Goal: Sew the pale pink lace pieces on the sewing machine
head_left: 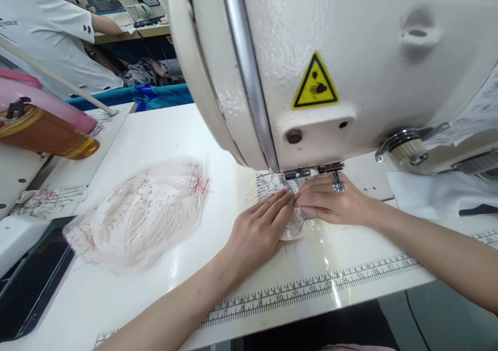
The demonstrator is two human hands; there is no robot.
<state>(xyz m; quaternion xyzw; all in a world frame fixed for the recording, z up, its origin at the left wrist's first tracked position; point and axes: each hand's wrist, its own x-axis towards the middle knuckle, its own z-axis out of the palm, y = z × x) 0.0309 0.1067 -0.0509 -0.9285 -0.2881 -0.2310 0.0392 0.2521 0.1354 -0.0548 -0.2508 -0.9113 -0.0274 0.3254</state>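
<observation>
A piece of white lace fabric [292, 230] lies on the sewing machine bed, partly under the machine head [311, 133]. My left hand [259, 226] rests on it from the left, fingers stretched out and laid flat, tips at the middle of the lace. From the right, my right hand [336, 199] has its fingers closed on the lace edge close to the needle area; its thumb is mostly hidden. The fingertips of both hands nearly meet. The presser foot and needle are largely hidden behind the hands and machine head.
A heap of pale lace pieces [143, 216] with red thread ends lies left. Further left are a black phone-like object [35, 283], an amber cup [46, 133] and a pink container [42, 97]. A printed ruler [311, 289] runs along the front edge. Another person [50, 34] sits behind.
</observation>
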